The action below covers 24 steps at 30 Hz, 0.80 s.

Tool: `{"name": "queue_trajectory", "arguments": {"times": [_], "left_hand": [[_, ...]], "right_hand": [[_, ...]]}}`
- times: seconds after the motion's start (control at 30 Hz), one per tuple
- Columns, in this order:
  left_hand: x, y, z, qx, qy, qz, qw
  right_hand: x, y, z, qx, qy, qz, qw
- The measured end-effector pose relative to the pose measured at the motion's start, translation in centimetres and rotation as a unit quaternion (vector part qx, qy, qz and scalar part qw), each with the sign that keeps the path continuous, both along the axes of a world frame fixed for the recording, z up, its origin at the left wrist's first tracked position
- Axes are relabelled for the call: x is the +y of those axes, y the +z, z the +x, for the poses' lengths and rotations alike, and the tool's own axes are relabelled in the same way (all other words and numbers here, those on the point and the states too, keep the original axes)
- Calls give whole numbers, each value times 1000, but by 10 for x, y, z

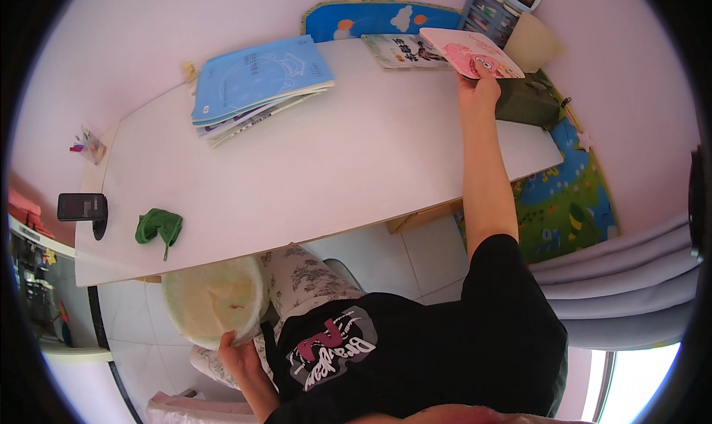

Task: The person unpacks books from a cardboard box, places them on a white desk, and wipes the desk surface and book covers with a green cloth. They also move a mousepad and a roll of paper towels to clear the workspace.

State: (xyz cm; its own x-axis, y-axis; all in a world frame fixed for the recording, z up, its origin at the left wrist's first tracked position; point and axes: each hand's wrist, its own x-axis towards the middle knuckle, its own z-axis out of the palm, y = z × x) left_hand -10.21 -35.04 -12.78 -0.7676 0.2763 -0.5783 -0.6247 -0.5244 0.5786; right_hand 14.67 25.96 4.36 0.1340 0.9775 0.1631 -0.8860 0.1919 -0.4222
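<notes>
My right hand (481, 85) grips the near edge of a pink notebook (464, 48) with a cartoon face on its cover, thumb on top. It is held at the back right of the white table, partly over a book (403, 50) with a printed cover. A dark green box (525, 104) stands just right of that hand. Below the table's front edge, my left hand (240, 351) holds the rim of a round waste bin (253, 290) lined with a thin plastic bag. Some pale, crumpled material (222, 301) shows inside the bin.
On the white table (334, 162) lie a stack of blue booklets (261, 79) and a green cloth (159, 227). A phone-like device on a stand (82, 208) and a pen holder (92, 148) are at the left. A small drawer unit (489, 18) stands in the back right corner.
</notes>
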Motion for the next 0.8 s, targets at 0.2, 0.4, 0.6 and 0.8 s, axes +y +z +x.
{"name": "queue_trajectory", "arguments": {"times": [0.2, 0.4, 0.6, 0.8], "left_hand": [[10, 16, 6, 6, 6, -23, 1000], [9, 9, 2, 14, 4, -23, 1000], [10, 10, 1, 18, -13, -20, 1000], [13, 13, 4, 19, -8, -19, 1000]], "right_hand": [[17, -1, 16, 10, 35, -51, 998], [17, -4, 23, -6, 29, -35, 999], [12, -7, 42, -36, 31, -39, 998], [-5, -7, 54, -86, 33, -3, 996]]}}
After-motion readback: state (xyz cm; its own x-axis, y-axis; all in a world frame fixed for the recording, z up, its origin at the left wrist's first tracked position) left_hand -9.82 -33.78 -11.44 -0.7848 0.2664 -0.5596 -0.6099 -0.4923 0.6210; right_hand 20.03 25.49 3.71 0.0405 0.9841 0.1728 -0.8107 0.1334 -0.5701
